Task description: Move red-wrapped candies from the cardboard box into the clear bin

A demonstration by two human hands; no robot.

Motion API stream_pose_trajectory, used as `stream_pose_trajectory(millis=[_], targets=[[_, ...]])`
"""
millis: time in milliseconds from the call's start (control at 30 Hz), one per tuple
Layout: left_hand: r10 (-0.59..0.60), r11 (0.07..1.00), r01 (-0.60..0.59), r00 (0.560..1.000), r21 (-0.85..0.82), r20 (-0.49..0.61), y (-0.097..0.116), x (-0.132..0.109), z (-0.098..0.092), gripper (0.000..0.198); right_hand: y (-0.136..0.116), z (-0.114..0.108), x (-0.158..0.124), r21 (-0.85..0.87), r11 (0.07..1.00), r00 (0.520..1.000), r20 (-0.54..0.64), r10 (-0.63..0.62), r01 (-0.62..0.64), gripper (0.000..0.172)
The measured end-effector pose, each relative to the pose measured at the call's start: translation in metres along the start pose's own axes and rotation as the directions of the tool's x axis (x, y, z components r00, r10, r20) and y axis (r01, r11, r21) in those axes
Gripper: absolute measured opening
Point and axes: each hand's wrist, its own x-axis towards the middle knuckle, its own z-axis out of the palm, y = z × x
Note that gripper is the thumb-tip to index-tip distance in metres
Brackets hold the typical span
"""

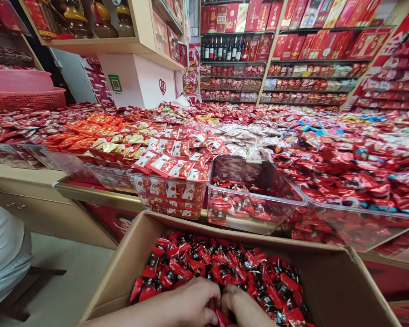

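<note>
A cardboard box (330,281) sits low in front of me, filled with red and black wrapped candies (225,265). My left hand (191,302) and my right hand (240,306) are both sunk in the pile near the box's front edge, side by side and touching. Their fingers curl down into the candies, closed round several of them. Just beyond the box stands a clear plastic bin (255,195), partly filled with the same red and black candies.
Clear bins of red, gold and white candy packets (172,163) cover a long counter. Pink baskets (23,93) stand at the far left. Shelves of red gift boxes and bottles (225,47) line the back. A person's white garment (3,254) shows at the left edge.
</note>
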Motion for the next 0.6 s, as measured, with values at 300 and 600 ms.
stream_pose_trajectory(millis=[300,600], targets=[[-0.118,0.784,-0.161,0.91,-0.6,-0.397,0.003,0.002,-0.032,0.021,-0.04,-0.042,0.012,0.597,0.797,0.995,0.015,0.102,-0.09,0.027],[-0.054,0.634,-0.233,0.938,-0.738,-0.343,0.007,0.002,-0.032,0.022,-0.046,-0.055,0.007,0.667,0.737,0.991,0.016,0.133,-0.11,0.023]])
